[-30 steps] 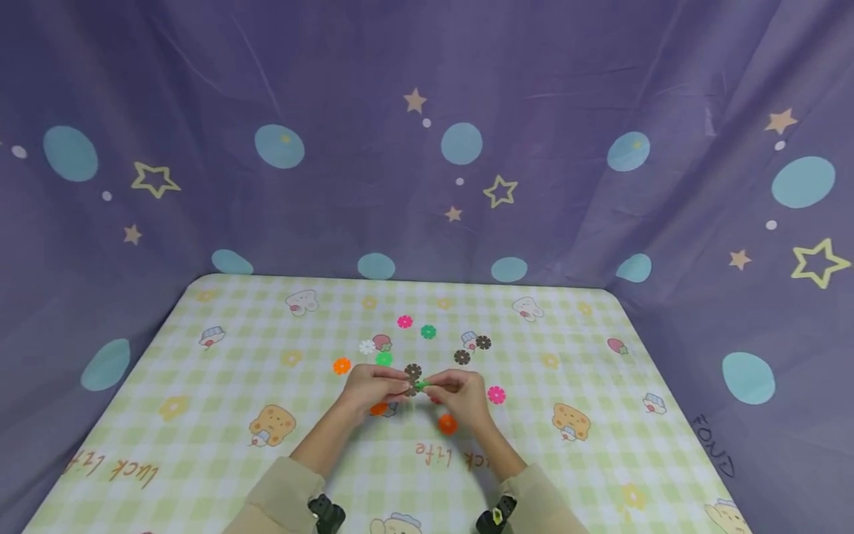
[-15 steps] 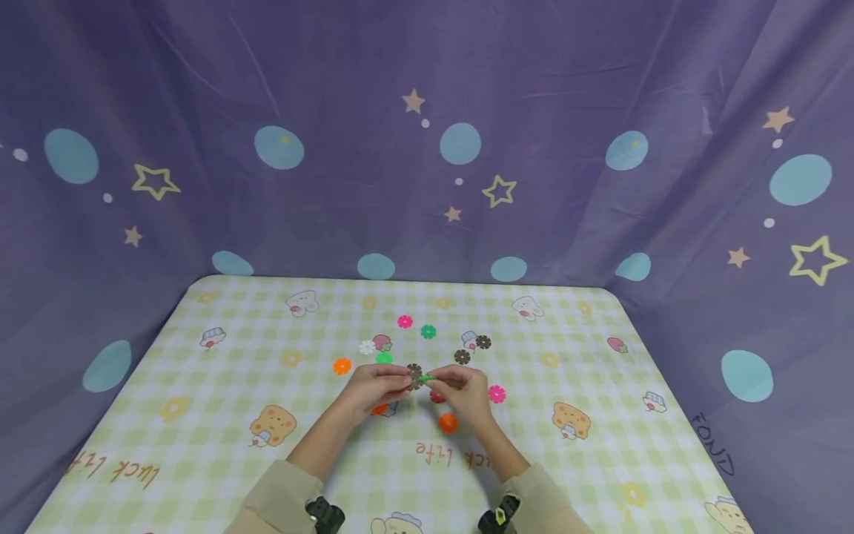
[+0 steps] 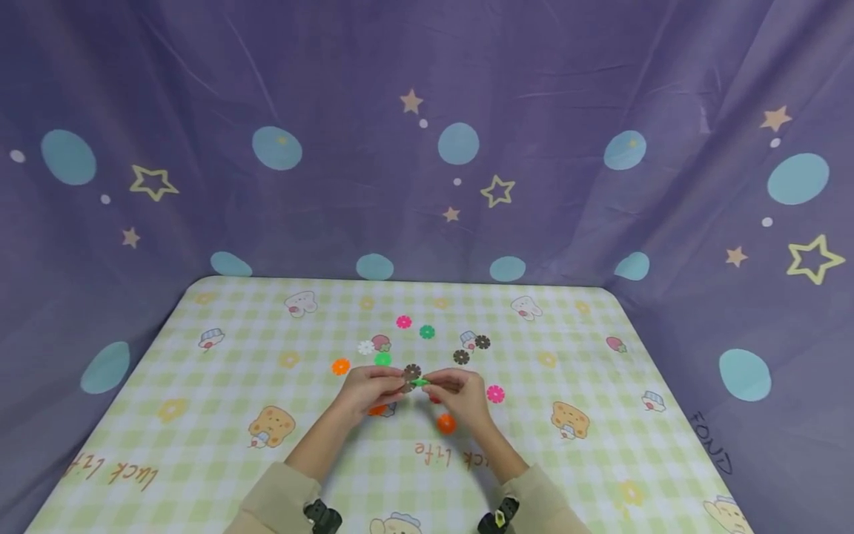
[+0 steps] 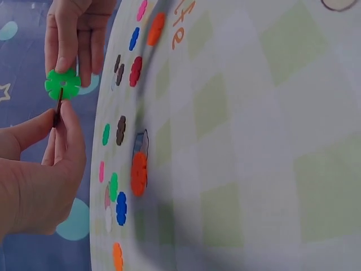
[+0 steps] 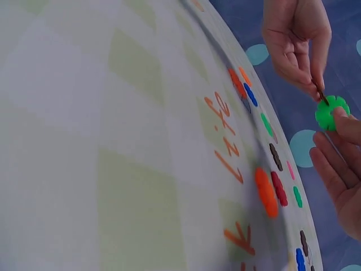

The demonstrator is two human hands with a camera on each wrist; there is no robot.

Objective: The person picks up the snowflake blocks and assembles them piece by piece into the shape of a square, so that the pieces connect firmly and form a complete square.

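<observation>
My left hand (image 3: 370,389) pinches a brown snowflake disc (image 4: 58,109) between thumb and fingers, seen edge-on in the left wrist view. Facing it, my right hand (image 3: 462,393) pinches a bright green snowflake disc (image 4: 72,86), a notched round plastic piece with a small centre hole. The two discs meet at their rims, crosswise to each other, the brown edge at a notch of the green one (image 5: 324,116). Both are held up above the table. How deeply the brown disc sits in the notch I cannot tell.
Loose snowflake discs lie around the hands: orange (image 3: 446,423), pink (image 3: 496,394), white (image 3: 365,347), green (image 3: 427,332), brown (image 3: 482,342) and blue (image 4: 121,209). A green checked cloth (image 3: 320,475) covers the table. Behind hangs a purple curtain (image 3: 360,208).
The green disc, tilted up toward the brown one half a second ago, is now slightly lower and flatter. Both hands keep their grip and have barely moved.
</observation>
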